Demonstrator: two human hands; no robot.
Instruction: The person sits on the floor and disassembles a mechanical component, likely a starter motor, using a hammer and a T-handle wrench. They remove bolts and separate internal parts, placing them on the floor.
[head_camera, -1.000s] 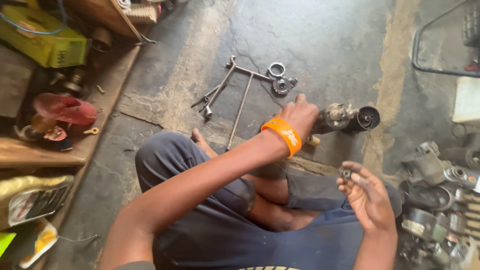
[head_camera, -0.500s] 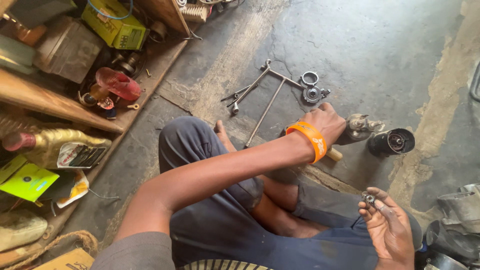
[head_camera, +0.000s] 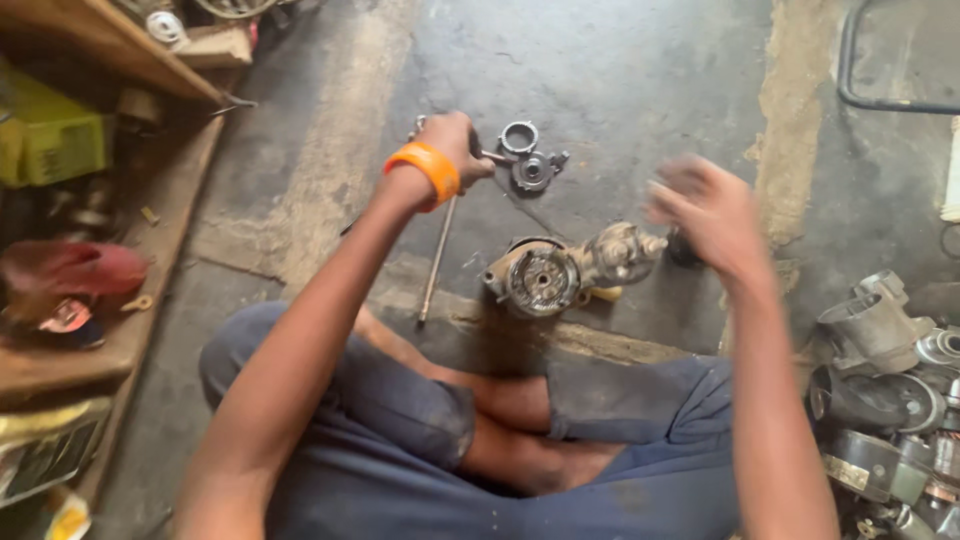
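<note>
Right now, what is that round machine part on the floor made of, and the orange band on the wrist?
The round machine part looks like cast metal: dull grey, grimy, with a ribbed round face. The orange band on the left wrist looks like smooth rubber or silicone, though plastic is possible. The long rod beside it seems to be bare steel, thin and faintly shiny.

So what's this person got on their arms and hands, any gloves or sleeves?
No gloves: both hands are bare, and both forearms are uncovered as far as the frame shows. The left hand has a broad orange wristband just behind it. The right hand is motion-blurred; nothing shows on its wrist.
</note>
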